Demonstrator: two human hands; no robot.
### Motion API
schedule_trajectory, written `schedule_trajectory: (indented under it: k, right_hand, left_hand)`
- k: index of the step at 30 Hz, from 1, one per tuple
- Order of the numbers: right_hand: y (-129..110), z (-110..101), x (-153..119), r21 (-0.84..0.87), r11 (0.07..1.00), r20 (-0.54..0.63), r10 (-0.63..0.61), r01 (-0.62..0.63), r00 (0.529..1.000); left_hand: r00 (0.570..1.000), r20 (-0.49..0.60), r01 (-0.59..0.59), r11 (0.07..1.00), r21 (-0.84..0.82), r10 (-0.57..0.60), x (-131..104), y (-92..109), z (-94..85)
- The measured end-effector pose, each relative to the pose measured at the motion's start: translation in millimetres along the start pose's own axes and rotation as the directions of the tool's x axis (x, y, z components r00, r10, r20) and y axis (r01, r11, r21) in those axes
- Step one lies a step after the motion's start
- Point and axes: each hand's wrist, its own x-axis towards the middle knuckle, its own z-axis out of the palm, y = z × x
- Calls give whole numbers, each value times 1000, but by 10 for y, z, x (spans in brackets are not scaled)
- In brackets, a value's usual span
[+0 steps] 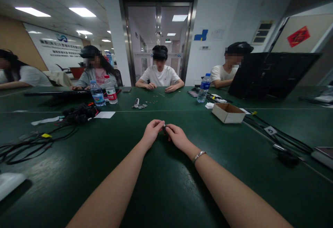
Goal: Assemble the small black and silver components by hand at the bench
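A small dark object point(164, 128) with a light tip is pinched between both hands, just above the green table point(161, 172). My left hand point(153, 133) closes its thumb and fingers on the object's light end. On the other side my right hand point(178, 137), with a silver bracelet at the wrist, grips the dark part. The fingers cover most of the object, so what it is cannot be told.
An open cardboard box point(228, 113) and a water bottle point(203, 88) stand right of centre. Cables point(33, 144) lie left, with two bottles behind. Small pieces point(139, 106) lie ahead. Several people sit across the table; a monitor point(270, 75) stands at the right.
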Motion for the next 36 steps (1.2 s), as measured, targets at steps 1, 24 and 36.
schedule_trajectory:
  k: [1,24,36]
  right_hand:
    - [-1,1,0,-3,1000,1,5,-5,1000]
    - [47,6,18,-18,1000,-15,7,-7,1000]
    - [-45,4,-26,4,999,-21,32,-32,999]
  left_hand:
    - [1000,-2,3,1000,4,-3,-4,6,4]
    - [999,20,-28,1000,0,28,-63,65,-2]
    - [995,34,-96,993,71,94,-85,77,-4]
